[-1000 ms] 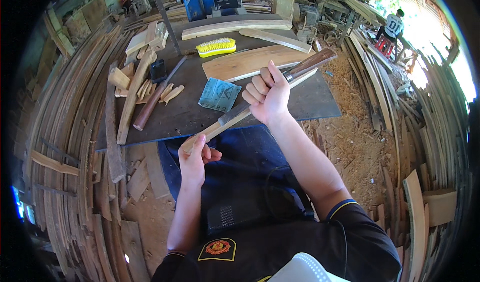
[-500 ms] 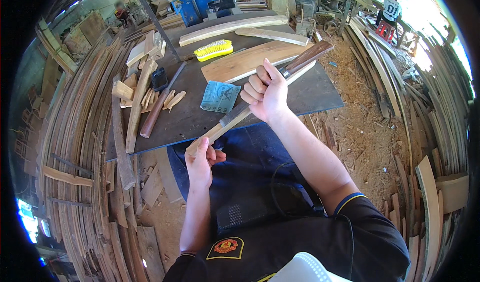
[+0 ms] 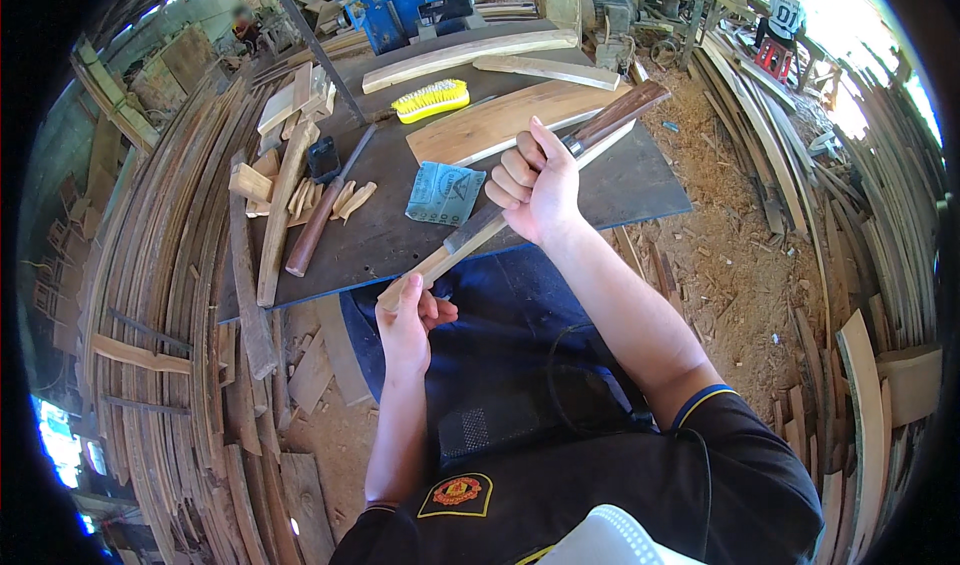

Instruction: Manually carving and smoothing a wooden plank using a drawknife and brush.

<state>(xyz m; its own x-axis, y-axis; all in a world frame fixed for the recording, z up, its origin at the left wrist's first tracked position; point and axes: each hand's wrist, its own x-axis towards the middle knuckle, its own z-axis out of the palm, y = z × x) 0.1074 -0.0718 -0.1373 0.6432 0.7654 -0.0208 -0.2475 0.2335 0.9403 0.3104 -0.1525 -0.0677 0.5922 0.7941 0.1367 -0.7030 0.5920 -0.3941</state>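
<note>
My right hand [image 3: 540,185] is closed around a chisel [image 3: 612,123] and a pale wooden strip [image 3: 490,233] lying under it. The chisel's dark wooden handle points up and to the right; its flat metal blade lies along the strip, pointing toward my left hand. My left hand [image 3: 408,325] pinches the near end of the strip between thumb and fingers, over my lap at the table's front edge. A blue-green sheet of sandpaper [image 3: 445,193] rests on the dark table [image 3: 390,235] just beyond the blade.
Left on the table are a second dark-handled chisel [image 3: 316,233], a small black object [image 3: 322,160] and wood offcuts [image 3: 280,205]. Farther back are a yellow brush [image 3: 431,102], a board [image 3: 500,120] and blue machinery [image 3: 385,10]. Stacked planks [image 3: 160,295] line both sides; a person [image 3: 785,15] sits far right.
The view has shifted slightly, so everything sits a little farther right and lower. Both hands keep the same grip on the chisel and the strip.
</note>
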